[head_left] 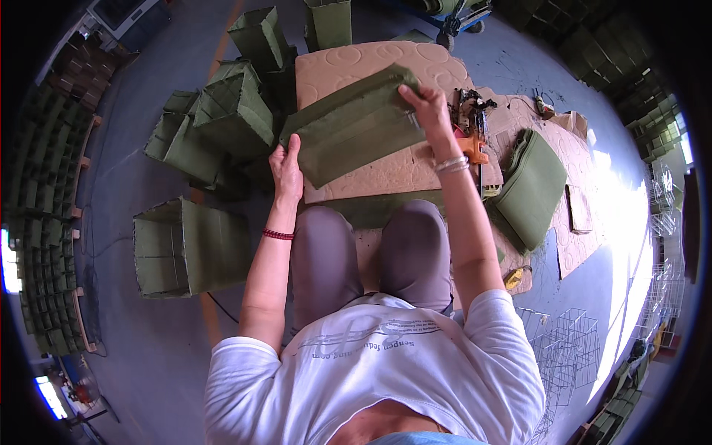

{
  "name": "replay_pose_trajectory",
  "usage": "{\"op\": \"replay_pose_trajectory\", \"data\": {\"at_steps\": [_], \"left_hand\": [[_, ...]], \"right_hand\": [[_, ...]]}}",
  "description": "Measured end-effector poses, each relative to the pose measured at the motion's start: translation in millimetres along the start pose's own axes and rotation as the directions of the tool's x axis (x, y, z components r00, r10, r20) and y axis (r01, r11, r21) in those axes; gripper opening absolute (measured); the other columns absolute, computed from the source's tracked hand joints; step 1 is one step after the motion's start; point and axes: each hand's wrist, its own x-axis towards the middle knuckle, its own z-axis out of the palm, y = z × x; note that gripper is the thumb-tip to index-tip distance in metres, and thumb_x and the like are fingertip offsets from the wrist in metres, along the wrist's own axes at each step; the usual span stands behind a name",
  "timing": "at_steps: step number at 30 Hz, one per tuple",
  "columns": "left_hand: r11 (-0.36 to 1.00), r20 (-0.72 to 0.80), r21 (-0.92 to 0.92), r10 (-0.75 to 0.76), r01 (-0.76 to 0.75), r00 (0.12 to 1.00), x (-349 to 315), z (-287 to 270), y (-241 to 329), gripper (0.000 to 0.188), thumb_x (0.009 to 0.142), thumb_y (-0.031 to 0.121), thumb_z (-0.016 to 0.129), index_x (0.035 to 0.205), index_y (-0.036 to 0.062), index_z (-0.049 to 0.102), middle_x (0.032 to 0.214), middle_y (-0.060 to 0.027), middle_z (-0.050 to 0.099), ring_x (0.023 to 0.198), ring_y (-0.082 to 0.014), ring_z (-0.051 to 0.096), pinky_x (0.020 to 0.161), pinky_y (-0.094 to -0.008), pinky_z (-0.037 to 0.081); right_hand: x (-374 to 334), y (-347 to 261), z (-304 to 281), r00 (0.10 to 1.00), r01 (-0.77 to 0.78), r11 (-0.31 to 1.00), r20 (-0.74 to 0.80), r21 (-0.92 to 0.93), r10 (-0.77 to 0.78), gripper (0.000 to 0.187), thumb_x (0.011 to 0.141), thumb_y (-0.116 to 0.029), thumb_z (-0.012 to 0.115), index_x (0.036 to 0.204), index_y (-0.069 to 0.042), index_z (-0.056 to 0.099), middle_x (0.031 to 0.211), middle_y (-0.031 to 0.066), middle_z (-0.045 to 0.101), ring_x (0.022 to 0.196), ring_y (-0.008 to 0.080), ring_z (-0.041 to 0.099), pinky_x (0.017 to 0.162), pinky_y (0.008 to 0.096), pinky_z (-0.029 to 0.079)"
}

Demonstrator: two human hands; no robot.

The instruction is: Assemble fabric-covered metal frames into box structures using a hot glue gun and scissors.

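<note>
Above a low work surface covered with a tan embossed sheet, I hold a folded, flattened green fabric box tilted between both hands. My left hand closes on its lower left corner, thumb on top. At the upper right end, my right hand grips the edge and is slightly blurred. Just right of that wrist stands an orange tool with dark, grimy metal parts; its exact kind is unclear. A stack of folded green fabric pieces lies further right.
Open green fabric boxes crowd the left, with another open box near my left knee. Wire frames lie on the floor at right. Stacked green boxes line the far left. A wheeled blue cart stands beyond the work surface.
</note>
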Motion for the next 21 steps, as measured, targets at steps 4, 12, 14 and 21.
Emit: {"op": "replay_pose_trajectory", "data": {"at_steps": [4,12,14,21], "left_hand": [[0.916,0.352,0.187,-0.399,0.354,0.847,-27,-11,-5,0.033,0.097,0.031,0.060,0.102,-0.0017,0.065,0.092,-0.0033,0.068,0.086,-0.0073,0.062,0.082,-0.0213,0.048],[0.492,0.449,0.566,0.489,-0.662,0.748,-22,37,115,0.037,0.080,0.015,0.075,0.114,0.0033,0.064,0.113,-0.0119,0.066,0.110,-0.0261,0.061,0.102,-0.0406,0.043],[0.446,0.511,0.495,0.544,-0.746,0.665,-20,66,139,0.044,0.077,0.018,0.078,0.116,0.0042,0.063,0.116,-0.0124,0.064,0.115,-0.0278,0.058,0.108,-0.0443,0.038],[0.247,0.882,0.392,0.174,-0.886,0.439,-5,71,137,0.033,0.070,0.026,0.079,0.092,0.0034,0.069,0.092,-0.0089,0.066,0.099,-0.0251,0.062,0.112,-0.0497,0.032]], "right_hand": [[23,-78,8,0.948,0.284,0.877,0.250,-0.387,-0.197,0.028,0.085,-0.029,0.071,0.086,-0.001,0.070,0.066,0.0083,0.064,0.059,0.0171,0.062,0.060,0.0301,0.050],[-28,-71,34,0.579,0.792,0.459,0.735,-0.403,-0.354,0.040,0.087,-0.030,0.067,0.069,0.001,0.049,0.059,0.0200,0.047,0.064,0.0425,0.050,0.062,0.0459,0.043],[-35,-80,35,0.550,0.804,0.464,0.761,-0.372,-0.343,0.039,0.086,-0.028,0.067,0.069,0.001,0.049,0.059,0.0194,0.048,0.065,0.0416,0.051,0.063,0.0460,0.043],[-46,-85,16,0.493,0.861,0.419,0.678,-0.289,-0.546,0.029,0.081,-0.023,0.074,0.102,-0.004,0.069,0.101,0.0122,0.070,0.093,0.0288,0.064,0.086,0.0367,0.050]]}}
